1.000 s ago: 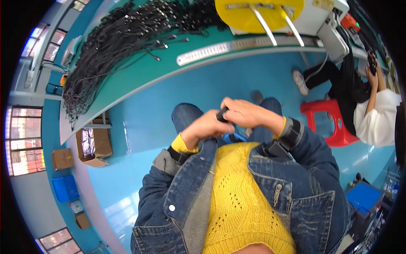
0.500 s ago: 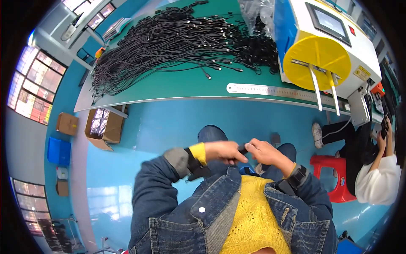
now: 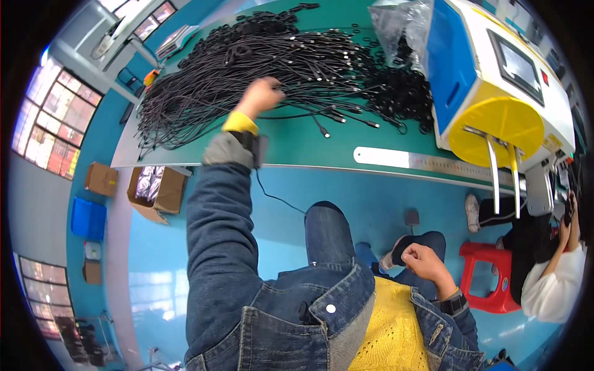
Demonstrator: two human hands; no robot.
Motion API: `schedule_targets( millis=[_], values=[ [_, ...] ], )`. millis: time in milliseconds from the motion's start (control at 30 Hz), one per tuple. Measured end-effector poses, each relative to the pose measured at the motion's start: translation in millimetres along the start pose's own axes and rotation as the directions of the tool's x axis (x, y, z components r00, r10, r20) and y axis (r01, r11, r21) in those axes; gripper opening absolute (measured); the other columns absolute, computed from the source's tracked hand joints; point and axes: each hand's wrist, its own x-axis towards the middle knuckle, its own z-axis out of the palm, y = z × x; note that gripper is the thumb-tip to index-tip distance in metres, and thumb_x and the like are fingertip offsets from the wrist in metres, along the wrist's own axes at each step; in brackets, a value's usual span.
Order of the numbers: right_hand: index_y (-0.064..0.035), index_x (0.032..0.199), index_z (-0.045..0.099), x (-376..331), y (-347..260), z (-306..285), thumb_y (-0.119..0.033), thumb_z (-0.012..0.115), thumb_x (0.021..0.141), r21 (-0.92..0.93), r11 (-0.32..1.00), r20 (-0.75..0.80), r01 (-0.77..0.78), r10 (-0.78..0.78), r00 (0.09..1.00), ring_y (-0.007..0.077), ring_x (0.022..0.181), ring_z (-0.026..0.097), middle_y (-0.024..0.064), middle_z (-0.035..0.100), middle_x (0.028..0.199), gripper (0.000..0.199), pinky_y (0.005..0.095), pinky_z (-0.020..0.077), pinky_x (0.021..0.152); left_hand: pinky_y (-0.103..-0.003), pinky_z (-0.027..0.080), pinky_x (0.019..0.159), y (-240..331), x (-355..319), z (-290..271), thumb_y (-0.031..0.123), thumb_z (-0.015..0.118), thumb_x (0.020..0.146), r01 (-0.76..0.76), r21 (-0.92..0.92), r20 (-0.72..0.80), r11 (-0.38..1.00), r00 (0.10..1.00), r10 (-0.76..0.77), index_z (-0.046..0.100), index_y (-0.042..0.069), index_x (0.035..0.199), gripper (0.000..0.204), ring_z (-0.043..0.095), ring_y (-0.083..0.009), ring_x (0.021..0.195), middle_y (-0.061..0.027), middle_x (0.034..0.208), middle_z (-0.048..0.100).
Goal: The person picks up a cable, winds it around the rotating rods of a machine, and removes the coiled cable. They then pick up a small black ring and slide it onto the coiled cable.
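Note:
My left hand (image 3: 260, 96) reaches up onto the green table (image 3: 297, 145) and is closed in a fist on the big heap of black cables (image 3: 247, 62). One thin black cable (image 3: 275, 196) hangs from the table edge below that wrist toward my knee. My right hand (image 3: 424, 260) rests low over my lap with its fingers curled shut; nothing shows in it. I am wearing a denim jacket over a yellow sweater.
A white and blue machine with a yellow disc (image 3: 495, 117) stands at the table's right end. In front of it lies a metal ruler (image 3: 427, 162). A clear plastic bag (image 3: 402, 21) lies behind. An open cardboard box (image 3: 151, 188) stands on the floor. A red stool (image 3: 489, 275) and a seated person (image 3: 550, 272) are at the right.
My hands have parted. The left one went from my lap up to the cable heap on the table; the right one stayed low by my lap.

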Motion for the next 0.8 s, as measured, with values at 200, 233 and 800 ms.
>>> schedule_targets(
  millis=[200,233,800],
  values=[
    [-0.0018,0.083,0.057,11,-6,-2,-0.017,0.056,0.082,-0.073,0.997,0.038,0.024,-0.021,0.999,0.0087,0.057,0.052,0.0021,0.057,0.066,0.015,0.0239,0.042,0.05,-0.04,0.045,0.076,32,-70,54,0.025,0.059,0.08,-0.121,0.143,-0.102,0.982,0.985,0.136,0.057,0.006,0.098,0.026,0.058,-0.0304,0.085,-0.0129,0.083,0.06],
    [-0.0018,0.083,0.057,12,-9,1,-0.017,0.056,0.082,-0.076,0.997,0.048,0.033,-0.029,0.998,0.0087,0.057,0.052,0.0021,0.057,0.066,0.015,0.0239,0.042,0.05,-0.04,0.046,0.072,33,-78,53,0.022,0.057,0.083,-0.182,0.176,-0.167,0.967,0.963,0.212,0.057,0.005,0.094,0.021,0.059,-0.0293,0.081,-0.0121,0.08,0.06],
    [0.0023,0.103,0.06,-87,-88,-72,0.0,0.073,0.062,-0.916,0.377,-0.384,0.134,-0.923,-0.027,0.0212,0.065,0.05,0.0074,0.052,0.078,0.042,0.0285,0.043,0.054,-0.027,0.04,0.05,301,-149,-57,0.0,0.059,0.078,-0.646,-0.46,-0.191,0.608,0.741,0.643,0.061,0.002,0.087,0.009,0.051,-0.0202,0.054,-0.0094,0.063,0.054]
  ],
)
